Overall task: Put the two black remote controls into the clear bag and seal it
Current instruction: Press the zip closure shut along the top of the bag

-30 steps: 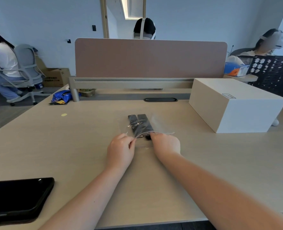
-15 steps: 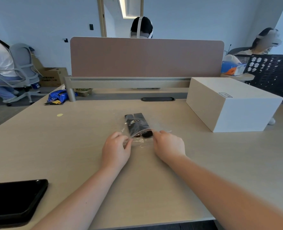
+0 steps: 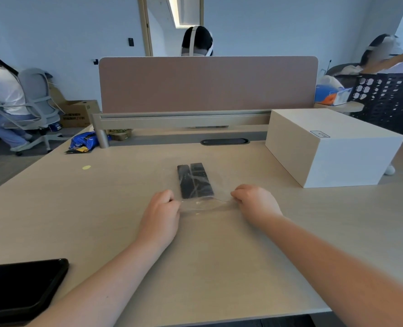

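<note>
Two black remote controls (image 3: 195, 180) lie side by side inside the clear bag (image 3: 205, 205), which rests flat on the middle of the desk. The bag's near edge is stretched sideways between my hands. My left hand (image 3: 161, 211) pinches the left corner of that edge. At the right corner my right hand (image 3: 256, 202) grips it with curled fingers. I cannot tell whether the bag's strip is pressed closed.
A white box (image 3: 325, 147) stands on the desk (image 3: 101, 208) at the right. A black phone (image 3: 18, 289) lies at the near left edge. Blue snack packets (image 3: 84, 142) sit by the divider post. People sit beyond the pink divider (image 3: 207, 83) and at both sides.
My hands have moved apart along the bag's near edge, from close together at the remotes' ends to its two corners, pulling it taut. The remotes now show fully.
</note>
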A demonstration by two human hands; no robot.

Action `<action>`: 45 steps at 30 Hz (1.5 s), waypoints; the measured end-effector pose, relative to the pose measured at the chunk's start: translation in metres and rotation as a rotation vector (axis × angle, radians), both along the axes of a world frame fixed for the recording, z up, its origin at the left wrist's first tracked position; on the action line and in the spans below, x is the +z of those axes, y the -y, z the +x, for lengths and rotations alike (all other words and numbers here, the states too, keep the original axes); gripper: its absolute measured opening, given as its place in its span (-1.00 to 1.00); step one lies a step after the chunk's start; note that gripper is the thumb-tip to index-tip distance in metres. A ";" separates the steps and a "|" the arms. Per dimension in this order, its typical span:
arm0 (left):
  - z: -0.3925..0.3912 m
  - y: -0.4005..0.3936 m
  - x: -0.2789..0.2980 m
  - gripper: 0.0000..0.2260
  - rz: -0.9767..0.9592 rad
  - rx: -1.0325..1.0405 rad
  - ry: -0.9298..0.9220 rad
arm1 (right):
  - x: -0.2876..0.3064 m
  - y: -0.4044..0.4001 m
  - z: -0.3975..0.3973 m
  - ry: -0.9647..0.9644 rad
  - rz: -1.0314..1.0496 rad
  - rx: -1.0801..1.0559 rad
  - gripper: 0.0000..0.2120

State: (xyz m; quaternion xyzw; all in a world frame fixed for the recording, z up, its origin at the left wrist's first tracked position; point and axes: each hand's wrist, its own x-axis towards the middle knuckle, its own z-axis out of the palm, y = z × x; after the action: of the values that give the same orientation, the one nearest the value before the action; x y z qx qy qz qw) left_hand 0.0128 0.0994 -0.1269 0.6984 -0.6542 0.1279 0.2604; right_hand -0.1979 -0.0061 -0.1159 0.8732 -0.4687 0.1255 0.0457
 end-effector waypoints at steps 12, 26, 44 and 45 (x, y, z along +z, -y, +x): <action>-0.030 0.010 0.007 -0.79 -0.088 -0.088 0.401 | -0.005 -0.001 -0.003 0.067 -0.299 0.176 -0.79; -0.059 0.042 0.006 -0.82 -0.070 -0.170 0.279 | -0.010 0.003 0.005 0.073 -0.400 0.258 -0.79; -0.055 0.047 0.002 -0.82 -0.068 -0.262 0.248 | -0.011 0.004 0.011 0.015 -0.447 0.297 -0.82; -0.054 0.047 0.001 -0.82 -0.066 -0.264 0.245 | -0.011 0.005 0.011 0.019 -0.453 0.294 -0.82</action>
State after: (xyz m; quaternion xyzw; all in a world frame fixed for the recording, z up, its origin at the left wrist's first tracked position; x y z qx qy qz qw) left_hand -0.0417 0.0522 -0.1254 0.5767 -0.7626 0.1981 0.2159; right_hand -0.1871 -0.0111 -0.1274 0.8982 -0.2971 0.2409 0.2167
